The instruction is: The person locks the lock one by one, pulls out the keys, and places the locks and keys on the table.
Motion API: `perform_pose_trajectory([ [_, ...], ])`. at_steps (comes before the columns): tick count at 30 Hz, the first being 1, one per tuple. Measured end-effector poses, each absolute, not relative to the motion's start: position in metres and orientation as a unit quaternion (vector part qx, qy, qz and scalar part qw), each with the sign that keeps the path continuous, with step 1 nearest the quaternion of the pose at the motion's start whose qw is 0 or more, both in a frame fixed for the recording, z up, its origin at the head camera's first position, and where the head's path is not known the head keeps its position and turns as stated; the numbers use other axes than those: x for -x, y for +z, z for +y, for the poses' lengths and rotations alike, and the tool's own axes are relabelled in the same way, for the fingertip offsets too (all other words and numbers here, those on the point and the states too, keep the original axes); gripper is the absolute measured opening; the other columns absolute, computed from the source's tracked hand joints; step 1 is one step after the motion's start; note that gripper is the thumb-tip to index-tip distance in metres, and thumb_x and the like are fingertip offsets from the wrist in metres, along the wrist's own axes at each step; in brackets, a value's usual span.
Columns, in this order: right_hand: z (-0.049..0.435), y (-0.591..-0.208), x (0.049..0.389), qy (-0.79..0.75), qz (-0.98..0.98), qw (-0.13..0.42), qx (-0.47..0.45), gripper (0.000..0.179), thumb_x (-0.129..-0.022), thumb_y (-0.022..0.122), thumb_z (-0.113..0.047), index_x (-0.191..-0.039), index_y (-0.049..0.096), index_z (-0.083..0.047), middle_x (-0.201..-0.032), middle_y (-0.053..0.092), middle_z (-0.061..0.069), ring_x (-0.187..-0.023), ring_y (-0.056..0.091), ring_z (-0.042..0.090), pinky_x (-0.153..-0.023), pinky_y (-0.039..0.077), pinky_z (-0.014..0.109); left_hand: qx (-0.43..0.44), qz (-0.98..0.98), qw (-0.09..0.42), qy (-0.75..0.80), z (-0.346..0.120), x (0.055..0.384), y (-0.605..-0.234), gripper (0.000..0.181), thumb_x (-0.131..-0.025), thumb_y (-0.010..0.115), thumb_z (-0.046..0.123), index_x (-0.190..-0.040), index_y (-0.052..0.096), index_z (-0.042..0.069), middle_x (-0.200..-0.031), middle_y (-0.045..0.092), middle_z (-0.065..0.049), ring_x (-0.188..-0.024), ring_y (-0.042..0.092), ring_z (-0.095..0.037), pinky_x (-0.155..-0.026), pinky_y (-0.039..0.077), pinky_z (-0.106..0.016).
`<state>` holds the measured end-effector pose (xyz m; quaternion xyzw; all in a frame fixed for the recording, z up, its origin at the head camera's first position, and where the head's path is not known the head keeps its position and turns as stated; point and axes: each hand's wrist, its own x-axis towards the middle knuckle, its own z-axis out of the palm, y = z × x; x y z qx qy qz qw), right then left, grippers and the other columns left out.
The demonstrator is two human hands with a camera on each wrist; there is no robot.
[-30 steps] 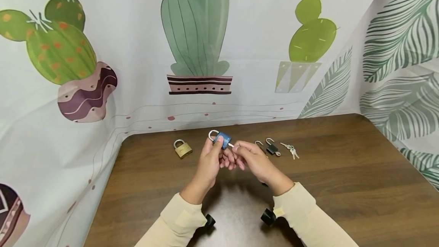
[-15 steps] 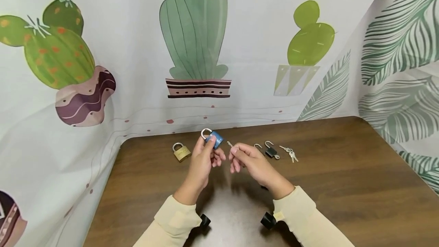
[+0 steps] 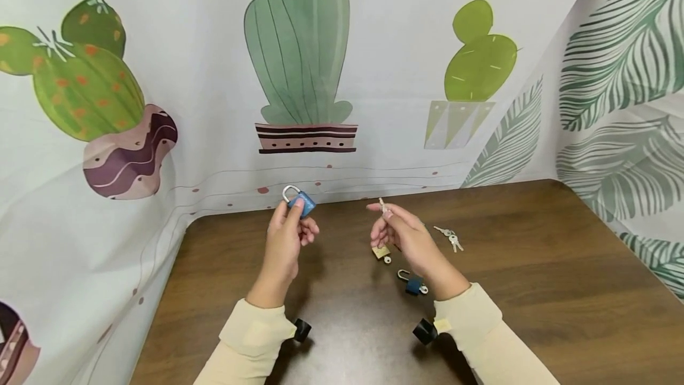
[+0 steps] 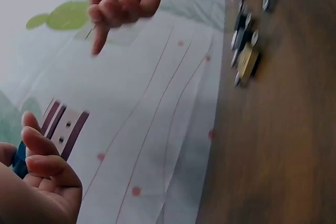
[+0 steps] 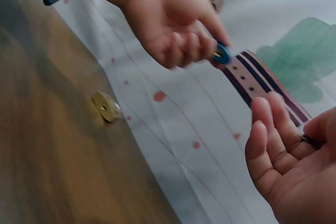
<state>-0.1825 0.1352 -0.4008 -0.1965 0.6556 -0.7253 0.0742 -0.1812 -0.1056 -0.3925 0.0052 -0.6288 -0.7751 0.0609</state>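
Note:
My left hand (image 3: 284, 241) holds a blue padlock (image 3: 303, 203) in the air, thumb on its face and steel shackle pointing up. The right wrist view shows this padlock's (image 5: 223, 54) underside edge past the left fingers. To the right, my right hand (image 3: 406, 236) pinches a small key (image 3: 382, 205) between thumb and fingers, apart from the padlock. Below that hand, partly hidden, a brass padlock (image 3: 381, 252) with a key in it lies on the table. Nearer is a dark blue padlock (image 3: 414, 286) with its shackle open and a key in it.
Several loose keys (image 3: 451, 237) lie on the wooden table (image 3: 534, 266) beyond the right wrist. Another brass padlock (image 5: 106, 107) sits on the table in the right wrist view, hidden behind my left hand in the head view. A printed cloth (image 3: 395, 159) hangs behind.
The key was at the blue padlock's lower edge and is now away from it. My hands have separated, the left moving left with the padlock, the right lifting the key slightly, its tip now pointing up.

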Motion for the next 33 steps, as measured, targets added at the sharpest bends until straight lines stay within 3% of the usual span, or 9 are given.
perform_pose_trajectory([
  [9, 0.165, -0.397, 0.195, -0.719, 0.667, 0.034, 0.192, 0.043, -0.111, 0.037, -0.019, -0.148, 0.041, 0.003, -0.115, 0.076, 0.0, -0.091, 0.075, 0.013, -0.076, 0.06, 0.03, -0.037, -0.645, 0.084, -0.759, -0.141, 0.189, -0.389, 0.02, -0.109, 0.044, 0.035, -0.109, 0.051, 0.016, -0.06, 0.06, 0.004, -0.052, 0.049, -0.008, -0.05, 0.037, -0.018],
  [14, 0.182, -0.398, 0.203, -0.721, 0.672, 0.02, 0.168, 0.045, -0.11, 0.041, -0.02, -0.146, 0.042, 0.006, -0.12, 0.075, 0.003, -0.09, 0.077, 0.013, -0.074, 0.061, 0.03, -0.049, -0.66, 0.086, -0.745, -0.155, 0.193, -0.388, 0.02, -0.109, 0.043, 0.035, -0.109, 0.051, 0.017, -0.061, 0.06, 0.005, -0.052, 0.05, -0.007, -0.051, 0.037, -0.017],
  [19, 0.196, -0.396, 0.209, -0.732, 0.671, 0.003, 0.122, 0.044, -0.108, 0.048, -0.025, -0.139, 0.052, 0.006, -0.113, 0.076, -0.006, -0.083, 0.077, 0.012, -0.07, 0.06, 0.028, -0.065, -0.681, 0.061, -0.727, -0.171, 0.198, -0.389, 0.024, -0.11, 0.04, 0.035, -0.118, 0.051, 0.014, -0.061, 0.06, 0.006, -0.053, 0.05, -0.006, -0.05, 0.038, -0.016],
  [24, 0.211, -0.398, 0.214, -0.749, 0.658, -0.037, 0.065, 0.022, -0.105, 0.056, -0.024, -0.115, 0.071, -0.012, -0.101, 0.078, -0.009, -0.073, 0.074, 0.007, -0.063, 0.057, 0.022, -0.08, -0.703, 0.03, -0.706, -0.189, 0.202, -0.391, 0.028, -0.11, 0.039, 0.034, -0.126, 0.049, 0.014, -0.061, 0.061, 0.007, -0.052, 0.052, -0.005, -0.051, 0.042, -0.016],
  [26, 0.216, -0.4, 0.216, -0.759, 0.647, -0.059, 0.044, 0.015, -0.103, 0.059, -0.022, -0.107, 0.073, -0.018, -0.091, 0.078, -0.009, -0.069, 0.072, 0.005, -0.061, 0.056, 0.02, -0.083, -0.719, 0.011, -0.69, -0.197, 0.204, -0.393, 0.026, -0.11, 0.038, 0.034, -0.121, 0.048, 0.013, -0.061, 0.063, 0.007, -0.052, 0.054, -0.004, -0.052, 0.044, -0.016],
  [29, 0.226, -0.403, 0.22, -0.767, 0.635, -0.092, 0.007, 0.011, -0.1, 0.065, -0.018, -0.099, 0.076, -0.018, -0.078, 0.077, -0.008, -0.064, 0.07, 0.005, -0.059, 0.054, 0.019, -0.087, -0.753, -0.016, -0.652, -0.21, 0.206, -0.398, 0.029, -0.11, 0.037, 0.033, -0.119, 0.047, 0.007, -0.061, 0.063, 0.008, -0.052, 0.056, -0.004, -0.053, 0.048, -0.018],
  [33, 0.24, -0.41, 0.224, -0.765, 0.634, -0.106, -0.032, 0.006, -0.098, 0.068, -0.014, -0.096, 0.073, -0.013, -0.073, 0.074, -0.008, -0.06, 0.067, 0.004, -0.057, 0.052, 0.019, -0.097, -0.793, -0.045, -0.599, -0.222, 0.207, -0.406, 0.038, -0.11, 0.036, 0.033, -0.127, 0.045, 0.0, -0.061, 0.062, 0.008, -0.052, 0.056, -0.004, -0.054, 0.048, -0.02],
])
